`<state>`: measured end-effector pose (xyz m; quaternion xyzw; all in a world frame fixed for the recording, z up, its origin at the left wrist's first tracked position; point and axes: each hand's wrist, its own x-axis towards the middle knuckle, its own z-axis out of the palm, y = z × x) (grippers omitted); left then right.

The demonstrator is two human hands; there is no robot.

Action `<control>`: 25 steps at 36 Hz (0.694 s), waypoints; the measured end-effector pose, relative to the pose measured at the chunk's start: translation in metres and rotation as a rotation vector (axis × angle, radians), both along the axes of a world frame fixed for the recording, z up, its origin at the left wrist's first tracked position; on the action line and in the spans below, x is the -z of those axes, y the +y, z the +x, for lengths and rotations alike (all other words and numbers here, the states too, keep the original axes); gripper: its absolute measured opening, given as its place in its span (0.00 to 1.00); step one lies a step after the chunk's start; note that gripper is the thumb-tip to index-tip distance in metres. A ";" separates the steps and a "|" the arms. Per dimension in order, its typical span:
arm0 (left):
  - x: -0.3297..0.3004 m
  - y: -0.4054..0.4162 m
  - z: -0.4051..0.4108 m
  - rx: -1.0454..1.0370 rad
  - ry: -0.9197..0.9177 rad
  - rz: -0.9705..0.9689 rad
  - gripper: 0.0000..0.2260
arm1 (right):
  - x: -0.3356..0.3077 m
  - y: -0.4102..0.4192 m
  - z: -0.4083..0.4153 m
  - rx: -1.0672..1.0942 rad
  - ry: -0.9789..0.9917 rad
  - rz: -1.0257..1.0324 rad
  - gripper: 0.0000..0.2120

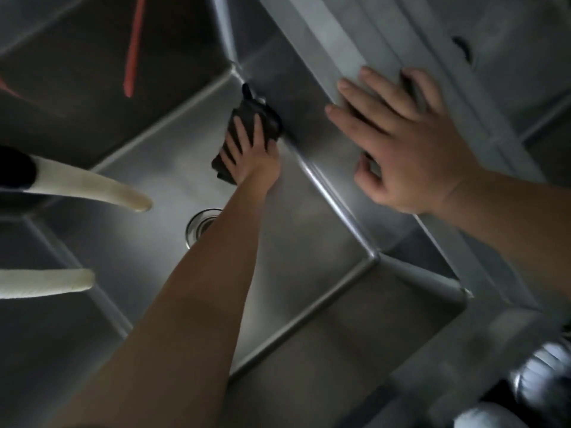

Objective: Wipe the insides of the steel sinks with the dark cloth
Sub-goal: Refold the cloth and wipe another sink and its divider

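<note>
The left hand (pixel 247 149) reaches deep into the sink (pixel 309 217), fingers spread flat, pressing the dark cloth (pixel 247 118) against the floor at the far corner by the right wall. The right hand (pixel 398 143) lies released, fingers straight, on the sink's right rim. Two white spouts (pixel 92 186) hang at left, near the drain (pixel 199 223).

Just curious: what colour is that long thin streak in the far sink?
Red-orange, a thin streak on the neighbouring sink's wall; clearest in the head view.
</note>
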<state>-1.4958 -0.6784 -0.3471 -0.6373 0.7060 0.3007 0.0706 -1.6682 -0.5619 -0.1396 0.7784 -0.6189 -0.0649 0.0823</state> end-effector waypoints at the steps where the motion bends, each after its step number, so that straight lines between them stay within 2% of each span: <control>1: 0.000 0.009 -0.006 0.056 0.026 0.009 0.28 | 0.000 0.000 0.001 0.001 0.000 0.013 0.30; 5: 0.005 0.073 -0.004 0.228 0.026 -0.053 0.29 | -0.004 0.000 0.003 0.013 0.000 0.057 0.30; 8: 0.008 0.133 0.018 0.478 0.037 -0.145 0.28 | -0.009 0.000 0.005 0.025 0.010 0.106 0.31; 11: 0.009 0.182 0.031 0.745 0.117 -0.131 0.25 | -0.013 -0.001 0.008 0.047 0.032 0.147 0.31; 14: 0.006 0.212 0.030 0.924 0.146 -0.096 0.23 | -0.017 0.001 0.011 0.061 0.055 0.188 0.31; 19: 0.002 0.222 0.035 1.052 0.118 -0.036 0.25 | -0.022 0.007 0.015 0.089 0.075 0.231 0.30; 22: -0.004 0.226 0.061 1.063 0.097 -0.053 0.25 | -0.013 0.017 0.038 0.111 0.069 0.189 0.35; 25: -0.015 0.237 0.109 1.070 0.109 -0.009 0.23 | 0.015 0.061 0.088 -0.025 -0.039 0.219 0.39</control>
